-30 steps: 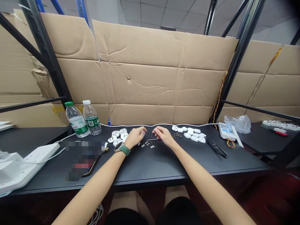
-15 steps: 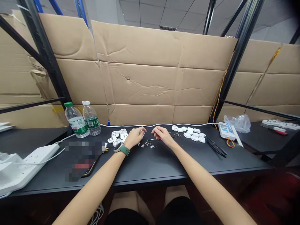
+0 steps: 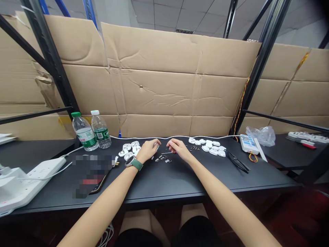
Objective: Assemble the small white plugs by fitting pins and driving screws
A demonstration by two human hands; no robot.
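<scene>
Both my hands rest on the black table [image 3: 159,181] near its far edge. My left hand [image 3: 147,150], with a green watch [image 3: 134,163] on its wrist, is curled round a small white plug part. My right hand [image 3: 178,148] is closed in a pinch on a small tool with a red handle and a thin metal shaft pointing left. Small metal pins and screws [image 3: 162,158] lie between and just in front of the hands. A cluster of white plug shells [image 3: 129,149] sits left of my left hand, and another cluster of white plug shells [image 3: 210,146] lies to the right.
Two water bottles [image 3: 91,131] stand at the back left. A white power strip [image 3: 28,178] and cord lie at the left, a phone [image 3: 99,185] beside it. Black pliers [image 3: 238,162], a white box [image 3: 248,144] and a plastic bag [image 3: 260,134] lie at the right. Cardboard walls the back.
</scene>
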